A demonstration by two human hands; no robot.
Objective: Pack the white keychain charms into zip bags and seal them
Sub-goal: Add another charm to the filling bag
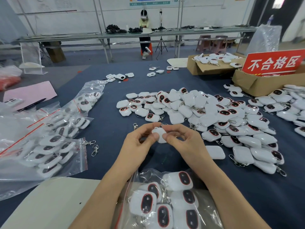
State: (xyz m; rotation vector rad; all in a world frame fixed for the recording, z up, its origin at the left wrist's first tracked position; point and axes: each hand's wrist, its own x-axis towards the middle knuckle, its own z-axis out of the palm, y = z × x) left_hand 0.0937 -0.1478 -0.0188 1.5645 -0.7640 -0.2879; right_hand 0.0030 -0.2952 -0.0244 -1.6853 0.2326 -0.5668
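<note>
White glossy plastic keychain charms (206,111) with red-ringed dark ovals, navy cloth table cover (115,126), red sign with white characters (274,63) upper right, pink paper sheet (31,93) left

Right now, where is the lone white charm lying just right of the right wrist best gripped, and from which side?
Probably from above, pinching the lone charm across its near and far edges: it lies flat, plain side up, apart from the pile, with bare cloth at both edges.

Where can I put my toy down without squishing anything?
Bare blue cloth runs between the filled zip bags on the left and the charm pile. More lies in the near right corner, below the pile. The middle right is crowded.
</note>
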